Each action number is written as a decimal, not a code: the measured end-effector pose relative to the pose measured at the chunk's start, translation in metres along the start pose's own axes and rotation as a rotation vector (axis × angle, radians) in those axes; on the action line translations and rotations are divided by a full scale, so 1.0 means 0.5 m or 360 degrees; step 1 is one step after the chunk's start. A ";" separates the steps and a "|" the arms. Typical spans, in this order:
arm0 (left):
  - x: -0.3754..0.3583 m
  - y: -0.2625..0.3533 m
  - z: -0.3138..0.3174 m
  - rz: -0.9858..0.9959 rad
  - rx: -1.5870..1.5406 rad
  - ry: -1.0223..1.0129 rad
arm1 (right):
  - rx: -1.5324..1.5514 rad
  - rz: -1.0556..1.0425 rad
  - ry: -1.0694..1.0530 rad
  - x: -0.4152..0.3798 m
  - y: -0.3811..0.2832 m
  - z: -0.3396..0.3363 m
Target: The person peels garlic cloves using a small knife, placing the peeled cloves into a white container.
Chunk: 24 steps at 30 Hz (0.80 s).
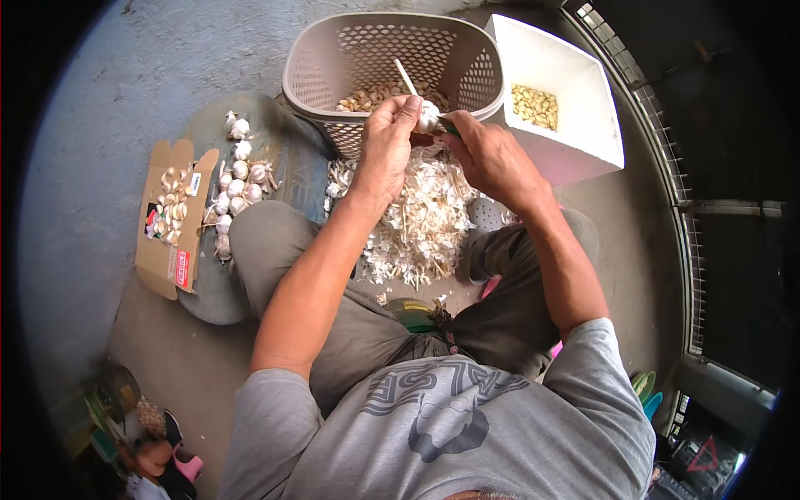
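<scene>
My left hand (389,142) grips a white garlic bulb (428,117) whose pale stem points up and to the left. Against the bulb's right side is my right hand (492,158), closed around a small tool with a green handle (449,126); its blade is mostly hidden. Both hands are at the near rim of a brown perforated basket (304,102), which holds loose garlic cloves (367,99). Below the hands a heap of papery garlic skins and stems (423,218) lies on the floor between my legs.
Whole garlic bulbs (239,169) rest on a worn grey-green surface (218,302) at the left, beside an opened cardboard box (153,265) with cloves. A white foam box (575,100) holding peeled cloves stands right of the basket. Part of another person (154,457) shows at the lower left.
</scene>
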<state>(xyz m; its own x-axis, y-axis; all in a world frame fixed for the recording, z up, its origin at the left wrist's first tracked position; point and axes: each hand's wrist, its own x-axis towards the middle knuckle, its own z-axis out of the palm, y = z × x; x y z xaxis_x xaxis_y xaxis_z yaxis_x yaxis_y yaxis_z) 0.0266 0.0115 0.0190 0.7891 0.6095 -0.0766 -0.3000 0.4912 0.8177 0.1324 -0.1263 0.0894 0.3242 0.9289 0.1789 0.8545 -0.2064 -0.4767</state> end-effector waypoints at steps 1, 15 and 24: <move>0.000 -0.001 0.001 0.0010 0.0028 -0.0004 | -0.0021 0.0029 -0.0019 -0.001 0.000 -0.003; -0.004 0.005 0.016 0.0188 0.0314 0.0051 | -0.0136 -0.0132 0.0018 -0.004 0.004 -0.001; -0.001 -0.006 0.010 0.0343 0.0505 0.0083 | -0.0233 -0.0073 -0.0121 -0.006 0.011 0.010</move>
<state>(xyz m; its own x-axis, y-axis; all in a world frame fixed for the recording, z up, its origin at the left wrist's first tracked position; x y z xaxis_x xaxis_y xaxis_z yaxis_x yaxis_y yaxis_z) 0.0297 0.0063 0.0193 0.6952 0.7127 0.0939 -0.2687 0.1365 0.9535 0.1340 -0.1288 0.0817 0.2567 0.9578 0.1294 0.9195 -0.2007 -0.3381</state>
